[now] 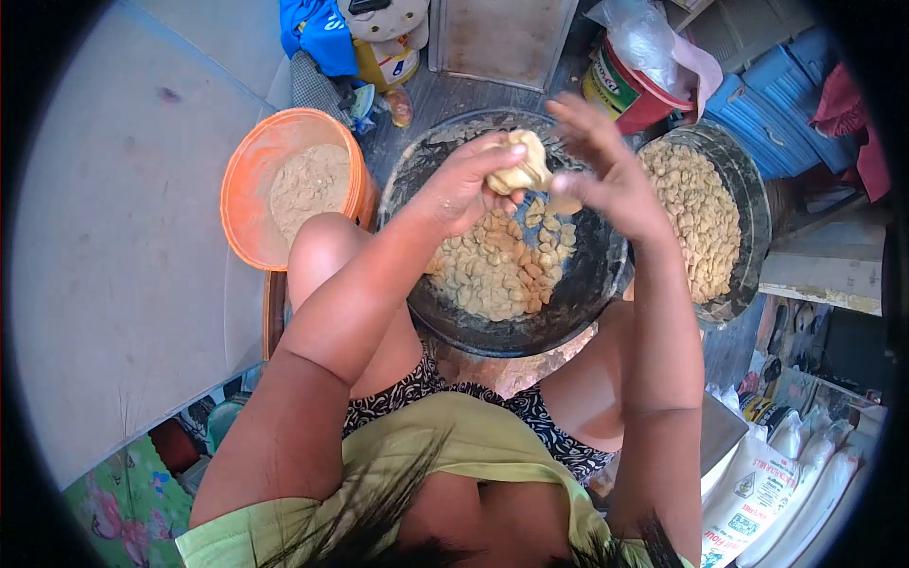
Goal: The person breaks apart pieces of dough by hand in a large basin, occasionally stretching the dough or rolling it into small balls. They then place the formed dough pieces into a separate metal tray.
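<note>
My left hand point(471, 185) is wrapped around a lump of pale yellow dough point(524, 168), held above a wide black basin point(568, 327). Just to the right of the lump is my right hand point(611, 175), its fingers spread and slightly smeared by motion. A small dough piece point(566, 204) shows right below the right thumb. Many flattened dough pieces point(488, 270) lie in the basin beneath both hands, some pale and some browner.
An orange bucket point(241, 232) with tan powder stands left of the basin. To the right, a second dark basin point(753, 256) is heaped with dough pieces point(696, 213). Behind it are a red bucket point(639, 95) and blue stacked containers point(772, 104). Flour sacks point(757, 488) lie at lower right.
</note>
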`<state>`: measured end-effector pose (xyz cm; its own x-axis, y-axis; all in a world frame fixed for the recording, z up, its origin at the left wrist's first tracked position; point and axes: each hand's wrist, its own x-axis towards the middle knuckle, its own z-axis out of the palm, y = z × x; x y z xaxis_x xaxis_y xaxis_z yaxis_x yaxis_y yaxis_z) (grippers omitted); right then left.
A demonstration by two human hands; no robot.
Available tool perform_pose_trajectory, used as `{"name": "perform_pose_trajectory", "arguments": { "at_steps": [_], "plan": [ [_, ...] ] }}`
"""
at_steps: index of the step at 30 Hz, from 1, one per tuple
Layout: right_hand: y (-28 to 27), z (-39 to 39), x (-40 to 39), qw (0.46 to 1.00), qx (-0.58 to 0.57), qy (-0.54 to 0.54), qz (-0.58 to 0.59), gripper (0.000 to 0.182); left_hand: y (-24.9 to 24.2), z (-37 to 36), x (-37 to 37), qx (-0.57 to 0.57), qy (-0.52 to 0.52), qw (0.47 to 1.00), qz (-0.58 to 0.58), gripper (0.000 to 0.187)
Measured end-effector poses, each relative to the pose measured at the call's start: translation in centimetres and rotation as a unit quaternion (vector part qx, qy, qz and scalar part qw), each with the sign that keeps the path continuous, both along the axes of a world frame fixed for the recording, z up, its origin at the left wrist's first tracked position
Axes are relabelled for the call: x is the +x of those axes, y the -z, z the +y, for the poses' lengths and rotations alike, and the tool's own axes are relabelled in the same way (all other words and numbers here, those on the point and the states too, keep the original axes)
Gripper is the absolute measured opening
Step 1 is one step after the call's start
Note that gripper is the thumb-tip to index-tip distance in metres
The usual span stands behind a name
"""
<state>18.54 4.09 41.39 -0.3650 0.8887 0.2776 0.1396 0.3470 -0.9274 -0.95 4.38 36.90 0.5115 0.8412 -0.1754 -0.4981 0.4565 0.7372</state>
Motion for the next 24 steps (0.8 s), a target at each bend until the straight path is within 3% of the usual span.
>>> {"name": "perform_pose_trajectory", "arguments": {
  "at_steps": [2,3,10,12,14,15,19,21,22,24],
  "plan": [
    [0.6,-0.7,-0.9,0.99,-0.114,-0.074,0.047,0.044,0.1,-0.3,0.3,0.034,0.016,0.999,0.013,0.029],
    [0.8,-0.5,-0.9,0.989,-0.114,-0.078,0.047,0.044,0.1,-0.3,0.2,0.047,0.017,0.998,0.028,0.028],
    [1.4,-0.2,-1.5,0.994,-0.104,0.026,0.022,0.023,0.3,-0.2,0.1,0.032,-0.067,0.996,0.051,0.024],
    [1.1,0.0,-1.3,0.994,-0.094,0.045,0.017,0.019,0.2,0.0,0.2,0.075,-0.089,0.992,0.04,0.022],
    [0.7,0.2,-1.1,0.98,-0.121,0.11,0.118,0.016,-0.4,0.0,0.3,0.076,-0.103,0.991,0.033,0.021],
    [0.7,0.4,-1.1,0.98,-0.12,0.107,0.118,0.016,-0.7,0.0,0.2,0.078,-0.115,0.99,0.027,0.02],
    [1.2,0.8,-1.0,0.932,-0.182,0.092,0.299,0.022,-0.5,0.3,-0.2,0.083,-0.12,0.989,0.023,0.024],
    [1.0,0.6,-1.6,0.918,-0.231,0.065,0.316,0.025,-1.1,0.0,-0.2,0.063,-0.124,0.989,-0.048,0.034],
    [0.7,0.5,-2.1,0.901,-0.277,0.037,0.332,0.029,-0.9,-0.1,0.0,0.063,-0.125,0.989,-0.048,0.034],
    [0.2,-0.1,-3.2,0.914,-0.264,0.009,0.309,0.032,-0.5,-0.2,0.4,0.133,-0.13,0.983,-0.011,0.044]
  ]
}}
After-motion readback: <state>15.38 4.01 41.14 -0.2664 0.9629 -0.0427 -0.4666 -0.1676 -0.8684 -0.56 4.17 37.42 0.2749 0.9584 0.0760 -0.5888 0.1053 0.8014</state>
